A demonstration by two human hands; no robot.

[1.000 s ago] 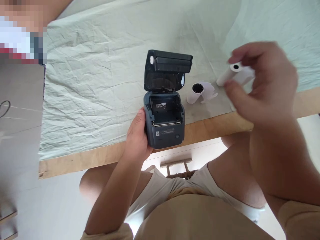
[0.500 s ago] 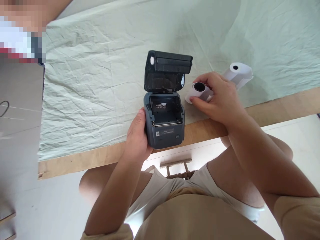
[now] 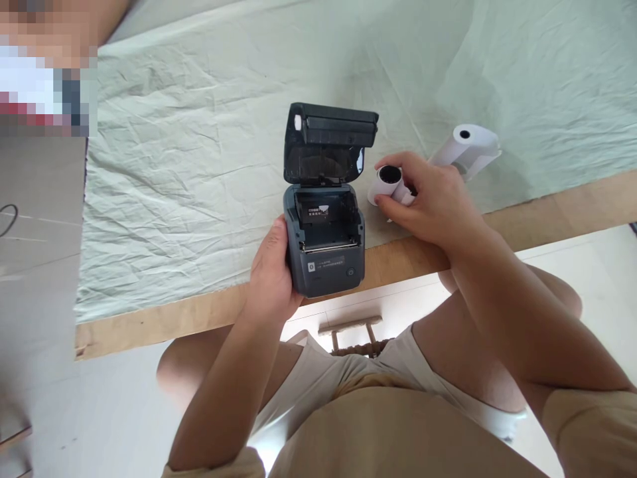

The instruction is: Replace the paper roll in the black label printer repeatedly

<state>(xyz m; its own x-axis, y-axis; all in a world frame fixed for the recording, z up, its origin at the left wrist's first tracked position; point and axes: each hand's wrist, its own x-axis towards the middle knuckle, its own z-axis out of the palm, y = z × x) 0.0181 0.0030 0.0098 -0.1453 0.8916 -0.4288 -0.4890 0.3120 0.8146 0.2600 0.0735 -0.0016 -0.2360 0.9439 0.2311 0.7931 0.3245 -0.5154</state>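
A dark grey portable label printer (image 3: 326, 265) has its lid (image 3: 326, 143) swung up, baring a hollow bay with no roll inside. Its left side is gripped by my left hand (image 3: 273, 272), thumb along the edge and fingers hidden beneath. To the right of the printer, my right hand (image 3: 435, 196) closes thumb and fingers around a white paper roll (image 3: 382, 192) with a wide black core, just above or on the cloth. A loose paper end shows by the palm. Behind that hand stands another white paper roll (image 3: 460, 146), narrower in the core and partly unwound.
A pale green, wrinkled cloth (image 3: 199, 166) covers the table, with a bare wooden front edge (image 3: 164, 315). Another person, partly blurred out, is at the upper left. My legs and a wooden stool rung (image 3: 351, 325) are below the edge.
The printer and the gripped paper roll appear slightly further left in the view. The roll has turned or tilted a little in my right hand, showing more of its loose end.
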